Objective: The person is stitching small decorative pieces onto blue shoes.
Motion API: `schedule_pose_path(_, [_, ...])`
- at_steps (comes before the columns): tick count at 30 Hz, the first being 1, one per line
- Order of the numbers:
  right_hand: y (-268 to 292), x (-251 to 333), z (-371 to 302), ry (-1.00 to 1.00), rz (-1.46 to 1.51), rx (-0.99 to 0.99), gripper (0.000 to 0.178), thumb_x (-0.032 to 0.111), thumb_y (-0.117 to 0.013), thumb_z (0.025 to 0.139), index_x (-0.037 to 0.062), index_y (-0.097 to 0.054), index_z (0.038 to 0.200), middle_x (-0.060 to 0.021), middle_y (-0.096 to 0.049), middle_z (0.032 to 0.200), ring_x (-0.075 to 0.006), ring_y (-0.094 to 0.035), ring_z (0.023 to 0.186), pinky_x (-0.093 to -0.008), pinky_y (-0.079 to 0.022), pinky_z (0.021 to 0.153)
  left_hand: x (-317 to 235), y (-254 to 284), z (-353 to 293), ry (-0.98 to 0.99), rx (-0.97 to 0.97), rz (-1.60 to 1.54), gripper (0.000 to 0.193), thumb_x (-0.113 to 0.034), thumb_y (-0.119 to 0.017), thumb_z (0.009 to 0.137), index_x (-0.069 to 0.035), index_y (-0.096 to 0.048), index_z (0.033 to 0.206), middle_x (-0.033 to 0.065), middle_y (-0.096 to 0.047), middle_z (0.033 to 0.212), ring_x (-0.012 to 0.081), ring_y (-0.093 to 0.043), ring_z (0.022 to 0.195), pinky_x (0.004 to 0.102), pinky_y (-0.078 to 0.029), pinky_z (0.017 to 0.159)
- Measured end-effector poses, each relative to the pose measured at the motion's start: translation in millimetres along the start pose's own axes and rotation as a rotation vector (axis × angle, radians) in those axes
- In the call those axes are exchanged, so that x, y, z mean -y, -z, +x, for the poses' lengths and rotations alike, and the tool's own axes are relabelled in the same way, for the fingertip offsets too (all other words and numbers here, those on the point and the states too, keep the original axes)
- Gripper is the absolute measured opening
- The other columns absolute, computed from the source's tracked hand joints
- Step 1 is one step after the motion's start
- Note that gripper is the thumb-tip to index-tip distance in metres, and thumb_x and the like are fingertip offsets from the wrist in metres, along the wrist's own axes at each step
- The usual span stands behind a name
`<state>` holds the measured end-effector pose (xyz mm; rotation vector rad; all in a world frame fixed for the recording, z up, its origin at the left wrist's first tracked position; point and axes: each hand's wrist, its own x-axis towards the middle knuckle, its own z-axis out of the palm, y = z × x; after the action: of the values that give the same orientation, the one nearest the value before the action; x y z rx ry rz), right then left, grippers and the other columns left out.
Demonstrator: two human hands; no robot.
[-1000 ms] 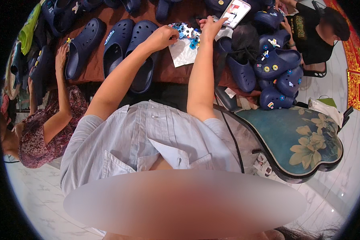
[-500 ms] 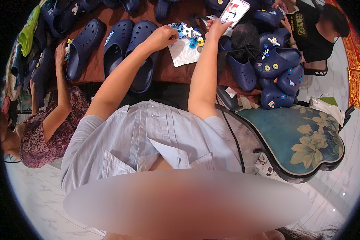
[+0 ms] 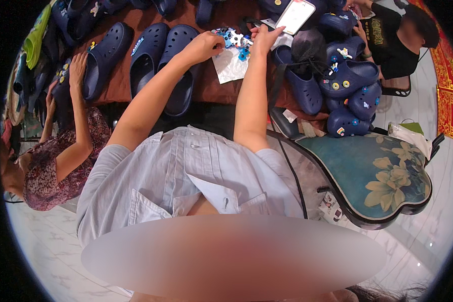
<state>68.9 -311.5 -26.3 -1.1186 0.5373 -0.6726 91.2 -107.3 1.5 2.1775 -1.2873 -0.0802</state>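
My left hand point(image 3: 204, 48) is curled, thumb and fingers close together, beside a pile of small blue and white shoe charms point(image 3: 231, 37). Anything between those fingertips is hidden. The charms lie on a white plastic bag point(image 3: 231, 65) on the brown cloth. My right hand point(image 3: 263, 40) is at the right edge of the pile and covers part of it. One of its fingers stretches toward the lower edge of a phone point(image 3: 296, 17) with a mostly white screen. A pair of navy clogs point(image 3: 178, 46) sits under and beside my left forearm.
Navy clogs with charms point(image 3: 349, 78) are heaped at the right, beside a black mesh pouch point(image 3: 308, 46). A person at the left handles a clog point(image 3: 61, 85); another person point(image 3: 395, 43) sits at the upper right. A flowered chair seat point(image 3: 377, 176) stands right of me.
My right hand has shifted left and down from the phone, over the charms. The phone's screen has turned mostly white. At the left, the person's hands have moved lower. My left hand stays put.
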Motion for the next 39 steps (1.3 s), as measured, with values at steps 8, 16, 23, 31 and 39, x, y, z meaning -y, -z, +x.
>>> schedule_pose_path(8, [9,5,5,-0.04,-0.071,-0.079,0.089,0.002,-0.048,0.088,0.0118,0.009,0.155,-0.0125,-0.062,0.068,-0.0127,-0.052,0.048,-0.0248,-0.04,0.042,1,-3,-1,0.013,-0.011,0.011,0.018,-0.01,-0.073,0.078,0.0,-0.069,0.094,0.0158,-0.068,0.09,0.0339,-0.062,0.088,0.0421,-0.049,0.081])
schedule_pose_path(16, [12,8,14,0.004,-0.033,-0.076,0.089,0.0,-0.048,0.088,0.0133,0.009,0.156,-0.0126,-0.061,0.069,-0.0128,-0.051,0.049,-0.0246,-0.04,0.043,0,-2,-1,0.008,-0.032,0.022,0.019,-0.01,-0.072,0.079,-0.001,-0.069,0.095,0.0157,-0.067,0.09,0.0336,-0.062,0.088,0.0418,-0.049,0.081])
schedule_pose_path(23, [12,7,17,0.01,-0.067,-0.059,0.09,0.001,-0.05,0.087,0.013,0.008,0.156,-0.0121,-0.06,0.065,-0.012,-0.049,0.046,-0.0235,-0.036,0.04,-1,0,0,0.021,0.01,0.002,0.018,-0.011,-0.072,0.079,-0.001,-0.068,0.094,0.0158,-0.067,0.09,0.0335,-0.062,0.089,0.0418,-0.049,0.08])
schedule_pose_path(31, [8,2,-5,0.096,-0.296,0.02,0.072,0.007,-0.05,0.089,-0.0015,-0.017,0.152,-0.0112,-0.064,0.065,-0.0145,-0.055,0.05,-0.028,-0.043,0.048,-1,-1,-2,-0.01,-0.052,0.005,0.017,-0.01,-0.072,0.079,-0.001,-0.068,0.093,0.0158,-0.067,0.09,0.0343,-0.062,0.088,0.0427,-0.049,0.08])
schedule_pose_path(39, [-7,-9,-37,0.392,-0.696,0.148,0.039,0.012,-0.056,0.089,-0.002,-0.059,0.126,-0.0159,-0.069,0.073,-0.0255,-0.068,0.063,-0.0379,-0.052,0.066,-2,6,4,-0.115,-0.138,0.089,0.01,-0.012,-0.068,0.077,-0.003,-0.066,0.082,0.0132,-0.067,0.081,0.0331,-0.064,0.086,0.044,-0.05,0.075])
